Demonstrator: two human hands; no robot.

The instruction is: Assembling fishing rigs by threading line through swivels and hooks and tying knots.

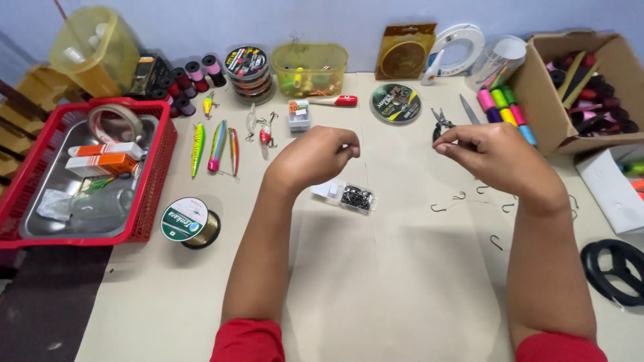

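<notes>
My left hand (315, 155) and my right hand (493, 155) are raised above a beige table (376, 281), fingers pinched, a gap of about a hand's width between them. Whatever is pinched is too thin to see; it may be a line stretched between them. Just below my left hand lies a small clear box of dark hooks (354, 197). Several loose fishing hooks (469, 201) lie on the table under my right hand. Small pliers (440, 121) rest beyond my right fingertips.
A red basket (151, 201) with a metal tray stands at left, a spool of line (191, 222) beside it. Colourful lures (216, 144), thread spools, a yellow tub (310, 67) and round line packs sit at the back. A cardboard box (543, 100) stands right, a black ring (614, 268) lower right.
</notes>
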